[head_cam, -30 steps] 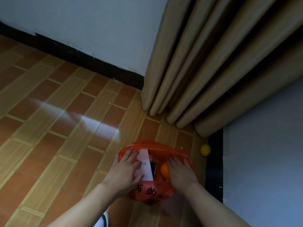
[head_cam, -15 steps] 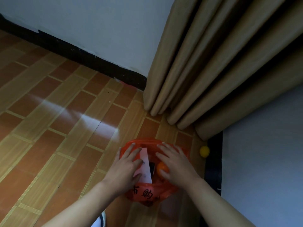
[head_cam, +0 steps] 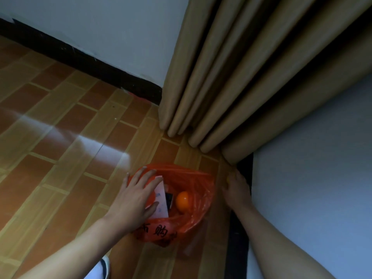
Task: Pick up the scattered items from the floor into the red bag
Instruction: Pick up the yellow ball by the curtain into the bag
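Note:
The red bag [head_cam: 194, 200] lies open on the tiled floor near the room's corner. Inside it I see an orange ball [head_cam: 182, 201], a white card [head_cam: 162, 204] and a dark item [head_cam: 169, 199]. My left hand [head_cam: 134, 196] rests with spread, straight fingers on the bag's left rim and on the card. Right of the bag, by the black baseboard, my right hand [head_cam: 237, 190] lies over a small yellow ball [head_cam: 228, 179]. Its fingers curl round the ball, and only a sliver of yellow shows.
Tan curtain folds [head_cam: 231, 87] hang down to the floor just beyond the bag. A grey wall [head_cam: 312, 178] with a black baseboard [head_cam: 238, 228] runs close along the right. Another baseboard [head_cam: 80, 57] runs along the back wall. A white shoe tip [head_cam: 102, 267] shows at the bottom.
My right hand has left the bag's opening and moved right onto the yellow ball by the baseboard, uncovering the orange ball. My left hand has stayed on the bag's left rim.

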Available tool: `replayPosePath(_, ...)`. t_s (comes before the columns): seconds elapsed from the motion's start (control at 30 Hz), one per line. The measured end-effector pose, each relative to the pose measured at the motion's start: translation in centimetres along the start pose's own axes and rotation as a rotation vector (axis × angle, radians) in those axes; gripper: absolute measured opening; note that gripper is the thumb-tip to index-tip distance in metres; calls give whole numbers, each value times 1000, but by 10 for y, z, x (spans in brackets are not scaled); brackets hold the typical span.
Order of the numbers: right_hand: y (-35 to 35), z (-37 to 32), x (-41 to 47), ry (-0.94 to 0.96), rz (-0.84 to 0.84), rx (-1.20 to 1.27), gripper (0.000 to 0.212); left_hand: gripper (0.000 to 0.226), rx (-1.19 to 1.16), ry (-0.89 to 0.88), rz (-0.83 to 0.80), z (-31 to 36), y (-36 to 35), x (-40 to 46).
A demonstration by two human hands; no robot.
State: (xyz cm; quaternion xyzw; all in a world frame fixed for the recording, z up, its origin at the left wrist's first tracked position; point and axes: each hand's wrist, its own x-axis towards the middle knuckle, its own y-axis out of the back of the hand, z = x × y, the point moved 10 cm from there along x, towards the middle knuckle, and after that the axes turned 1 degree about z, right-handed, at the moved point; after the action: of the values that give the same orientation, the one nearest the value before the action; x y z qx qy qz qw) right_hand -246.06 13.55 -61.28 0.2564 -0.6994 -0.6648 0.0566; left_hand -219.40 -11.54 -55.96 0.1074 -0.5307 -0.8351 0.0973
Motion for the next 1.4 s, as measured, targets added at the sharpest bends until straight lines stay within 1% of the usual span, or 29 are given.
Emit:
replayPosePath(0.1,-26,17,8,-12,-100,-112,74,75,-3,4,2,0,1,0)
replayPosePath(0.3,-51,26,17,-47,-187,21,82,74,-8,22,2,-1,1,-2)
replayPosePath(0.37,-51,28,19,-70,-166,14,75,74,-10,34,10,-3,1,-3)
replayPosePath(0.43,-43,25,21,-77,-89,-12,57,73,-6,46,7,-3,0,-5)
replayPosePath(0.5,-41,20,22,-59,-44,-42,47,73,-11,56,-1,-3,-1,-6)
replayPosePath(0.57,-49,16,20,-36,-75,-7,43,73,-14,56,-1,-2,-2,-6)
replayPosePath(0.67,-60,6,14,4,-177,64,33,73,-22,56,-9,-2,-3,-6)
replayPosePath(0.8,-46,-16,2,115,-168,74,26,73,-3,49,-14,-2,-1,-7)
replayPosePath(0.83,-39,-20,1,125,-148,96,29,73,-4,46,-17,-1,-1,-6)
replayPosePath(0.93,-7,-35,-6,115,-67,247,44,72,23,42,-33,1,-2,-5)
replayPosePath(1.03,42,-54,-9,91,76,364,55,77,72,59,-65,0,-3,-6)
replayPosePath(1.1,79,-80,-16,133,173,421,59,81,105,69,-97,-2,-4,-6)
replayPosePath(1.17,110,-113,-29,225,221,467,60,84,131,80,-117,-3,-4,-7)
replayPosePath(1.27,131,-157,-56,352,187,496,60,83,130,119,-134,-7,-4,-8)
replayPosePath(1.33,130,-175,-71,397,144,460,61,80,99,144,-122,-11,-4,-9)
replayPosePath(1.4,111,-187,-82,423,27,362,62,78,78,155,-103,-14,-3,-9)
